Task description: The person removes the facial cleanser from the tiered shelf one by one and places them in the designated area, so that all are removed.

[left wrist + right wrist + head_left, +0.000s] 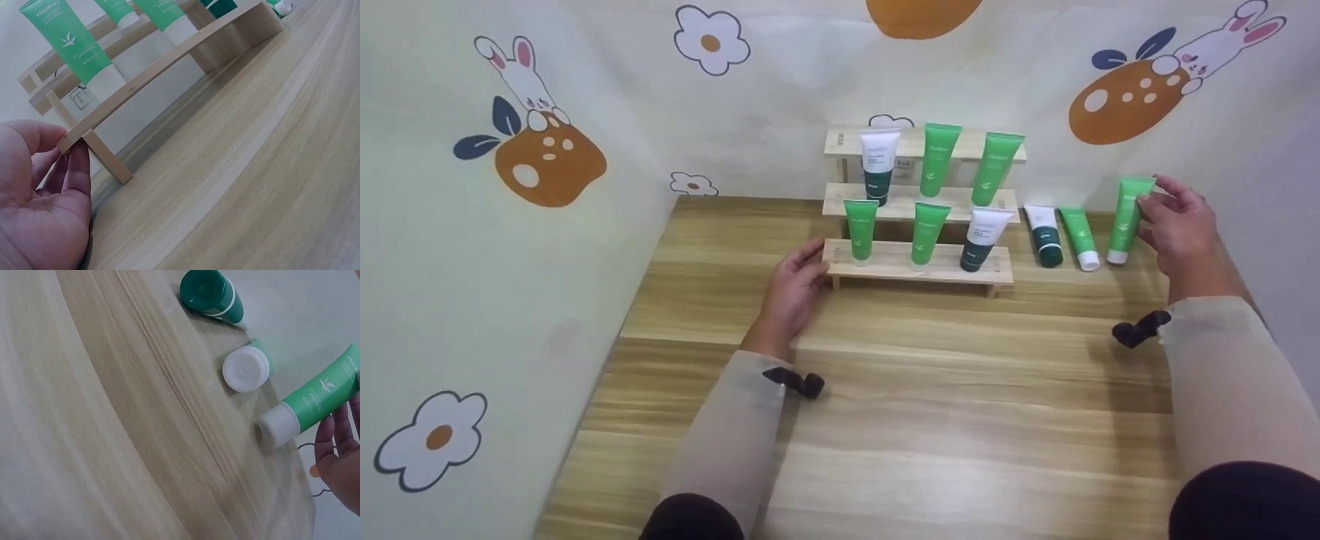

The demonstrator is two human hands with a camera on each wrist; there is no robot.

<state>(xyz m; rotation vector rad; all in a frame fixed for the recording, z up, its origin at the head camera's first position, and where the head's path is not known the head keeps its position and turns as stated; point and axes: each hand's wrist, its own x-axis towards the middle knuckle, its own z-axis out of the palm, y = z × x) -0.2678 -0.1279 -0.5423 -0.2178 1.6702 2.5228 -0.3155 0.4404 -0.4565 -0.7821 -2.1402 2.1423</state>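
Observation:
A three-step wooden rack (919,262) carries several upright squeeze tubes. With thumb and fingers, my left hand (797,289) pinches the left end of its lowest shelf; the left wrist view shows that shelf end (70,138) between them. At the right, my right hand (1183,229) holds a green tube (1128,217) with a white cap, cap down, near the table. In the right wrist view the same green tube (322,398) leans at a slant, its cap close to the wood. Beside it lie another green tube (1080,236) and a white and dark-green tube (1043,232).
On the lowest shelf stand two green tubes (861,229) and a white and dark-green one (984,236). Higher up are a white and dark-green tube (880,161) and two green ones (940,157). A patterned cloth (780,90) hangs behind the wooden table (945,405).

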